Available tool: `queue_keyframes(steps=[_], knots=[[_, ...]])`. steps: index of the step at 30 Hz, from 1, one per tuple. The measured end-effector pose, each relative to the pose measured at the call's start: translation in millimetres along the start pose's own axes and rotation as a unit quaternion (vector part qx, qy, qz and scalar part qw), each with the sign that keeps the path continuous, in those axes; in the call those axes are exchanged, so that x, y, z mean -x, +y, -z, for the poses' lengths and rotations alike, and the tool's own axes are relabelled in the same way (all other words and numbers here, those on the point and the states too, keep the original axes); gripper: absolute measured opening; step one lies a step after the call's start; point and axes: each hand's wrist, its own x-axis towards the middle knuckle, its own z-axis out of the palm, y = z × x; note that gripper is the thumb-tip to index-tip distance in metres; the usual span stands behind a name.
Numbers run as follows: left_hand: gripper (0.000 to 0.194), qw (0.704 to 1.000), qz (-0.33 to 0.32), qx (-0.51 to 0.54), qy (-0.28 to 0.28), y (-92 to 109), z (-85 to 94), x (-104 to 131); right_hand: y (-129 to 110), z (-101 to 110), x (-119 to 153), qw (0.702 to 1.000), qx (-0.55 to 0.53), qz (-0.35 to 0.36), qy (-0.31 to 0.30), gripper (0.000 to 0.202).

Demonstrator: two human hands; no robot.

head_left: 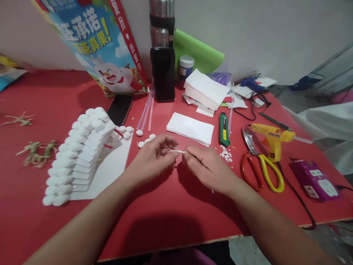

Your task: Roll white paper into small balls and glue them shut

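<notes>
A thin white twisted strip spans the gap between my two hands above the red table. The fingers and thumb of my left hand pinch its left end. Its right end is closed in the fingers of my right hand. Just beyond my hands lies a stack of white paper rectangles. Small white round pieces sit next to my left fingers. Further left, several folded white pieces with round white ends stand in a row on a white sheet.
To the right are a green cutter, scissors with red and yellow handles, a yellow glue gun with a cord and a purple power box. Behind stand a black phone, a jar and a colourful box.
</notes>
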Motion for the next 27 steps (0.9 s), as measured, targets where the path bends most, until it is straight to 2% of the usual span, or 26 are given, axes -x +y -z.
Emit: queue_keyframes(steps=[2, 4, 7, 10, 15, 18, 20, 22, 24, 26, 27], knots=[[0.022, 0.982, 0.094, 0.159, -0.038, -0.6, -0.7, -2.8, 0.4, 0.2, 1.9, 0.996, 0.087, 0.03, 0.023, 0.028], [0.028, 0.96, 0.137, 0.238, -0.06, -2.1, -1.0, -5.1, 0.1, -0.8, 2.5, 0.986, 0.153, 0.052, 0.024, 0.026], [0.025, 0.942, 0.178, 0.274, -0.074, -4.5, 0.2, -7.1, -1.4, -4.0, 1.5, 0.97, 0.231, 0.075, -0.003, 0.028], [0.024, 0.929, 0.199, 0.298, -0.088, -6.5, 3.1, -8.0, -2.8, -6.2, 0.3, 0.96, 0.272, 0.068, -0.018, 0.029], [0.022, 0.93, 0.198, 0.301, -0.081, -7.5, 4.4, -8.0, -4.3, -5.5, 0.1, 0.966, 0.258, 0.027, -0.016, 0.032], [0.026, 0.934, 0.197, 0.291, -0.064, -6.5, 2.7, -8.0, -4.1, -5.5, 0.7, 0.973, 0.228, 0.03, -0.026, 0.032], [0.029, 0.932, 0.204, 0.293, -0.06, -5.4, 3.1, -8.6, -2.8, -5.9, 1.3, 0.98, 0.194, 0.041, -0.006, 0.029], [0.031, 0.917, 0.234, 0.315, -0.074, -3.8, 5.5, -9.9, -1.1, -6.1, 2.1, 0.985, 0.158, 0.061, 0.035, 0.026], [0.032, 0.888, 0.283, 0.348, -0.101, -2.1, 8.7, -11.2, 0.6, -5.8, 3.0, 0.983, 0.143, 0.095, 0.07, 0.023], [0.03, 0.866, 0.318, 0.368, -0.114, -0.5, 10.5, -11.8, 1.7, -5.2, 4.2, 0.976, 0.159, 0.126, 0.084, 0.023], [0.028, 0.866, 0.319, 0.37, -0.108, 0.1, 10.5, -11.8, 1.8, -5.0, 4.9, 0.972, 0.172, 0.134, 0.087, 0.024]])
